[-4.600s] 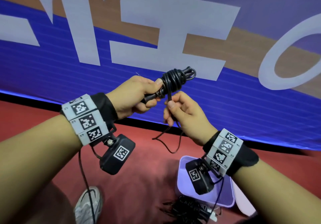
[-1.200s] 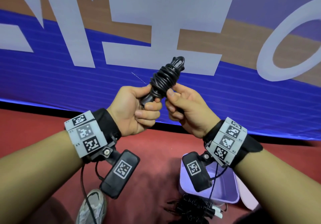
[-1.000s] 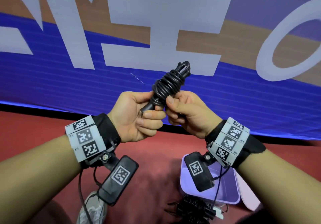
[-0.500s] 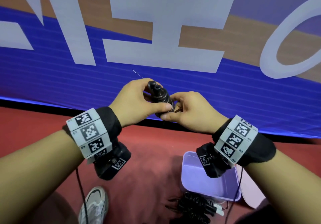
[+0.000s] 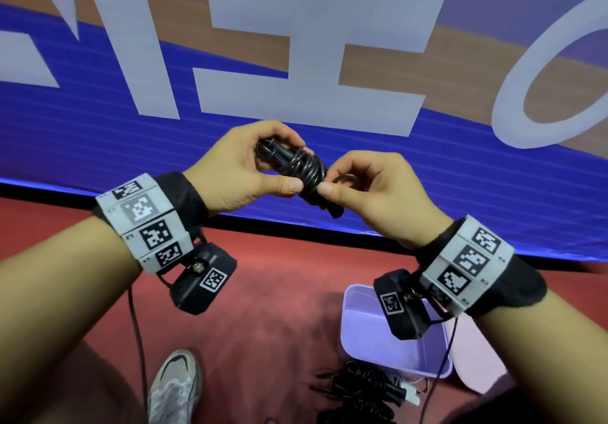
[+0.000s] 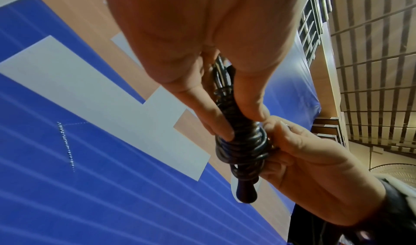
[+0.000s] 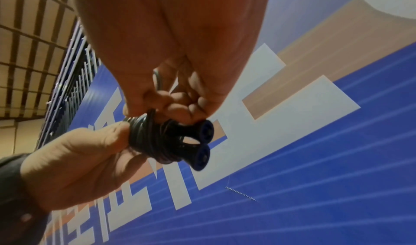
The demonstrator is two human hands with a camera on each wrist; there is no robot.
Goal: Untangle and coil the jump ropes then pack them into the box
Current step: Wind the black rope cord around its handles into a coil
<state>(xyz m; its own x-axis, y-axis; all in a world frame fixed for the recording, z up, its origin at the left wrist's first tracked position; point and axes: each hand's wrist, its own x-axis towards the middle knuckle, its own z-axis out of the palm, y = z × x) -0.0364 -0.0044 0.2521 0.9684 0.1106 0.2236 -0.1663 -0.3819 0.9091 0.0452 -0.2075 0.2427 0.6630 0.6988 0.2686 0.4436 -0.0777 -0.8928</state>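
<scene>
A black jump rope (image 5: 297, 168), its cord wound tightly round its two handles, lies level at chest height between my hands. My left hand (image 5: 253, 163) grips the upper left end, thumb pressed on the coil (image 6: 241, 142). My right hand (image 5: 358, 183) pinches the lower right part of the coil with thumb and forefinger. In the right wrist view the two handle ends (image 7: 203, 142) point outward side by side. The open lilac box (image 5: 388, 334) stands on the red floor below my right wrist, partly hidden by the wrist camera.
A tangle of black ropes (image 5: 358, 390) lies on the floor in front of the box, and the box's pale lid (image 5: 477, 361) lies to its right. My grey shoe (image 5: 174, 387) is at lower left. A blue banner wall (image 5: 98, 127) stands ahead.
The loose cord tail seen earlier is wound in. The bundle has turned from pointing upward to lying level, and both hands have shifted their grip on it.
</scene>
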